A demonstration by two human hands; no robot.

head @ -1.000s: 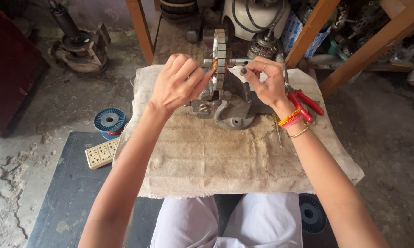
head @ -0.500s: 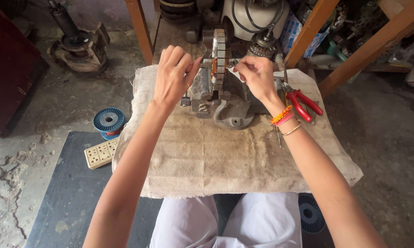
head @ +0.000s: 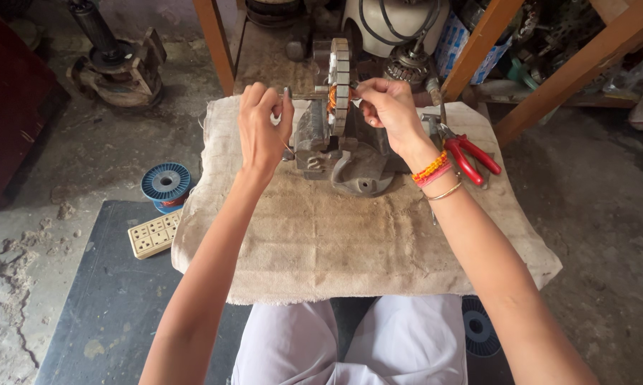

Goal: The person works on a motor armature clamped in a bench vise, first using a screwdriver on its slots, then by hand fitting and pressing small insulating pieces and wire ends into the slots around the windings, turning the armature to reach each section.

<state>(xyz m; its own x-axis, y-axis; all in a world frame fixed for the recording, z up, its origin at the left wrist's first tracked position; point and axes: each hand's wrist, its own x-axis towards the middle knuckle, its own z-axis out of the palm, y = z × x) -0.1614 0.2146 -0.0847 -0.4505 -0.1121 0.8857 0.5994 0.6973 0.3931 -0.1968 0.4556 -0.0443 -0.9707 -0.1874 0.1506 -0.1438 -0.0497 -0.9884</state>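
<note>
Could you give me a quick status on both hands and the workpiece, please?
Left hand pinching thin wire. Right hand on toothed metal ring, clamped upright in vise. Red pliers idle on cloth.

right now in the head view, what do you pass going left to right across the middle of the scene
blue wire spool → white socket strip → left hand → grey vise holding the ring-shaped motor core → right hand → red-handled pliers

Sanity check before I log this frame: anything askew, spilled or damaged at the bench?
Nothing spilled or visibly broken. The stator stands on edge in the vise, both hands at it. The red pliers lie on the cloth. The socket strip is half under the cloth's edge.
</note>
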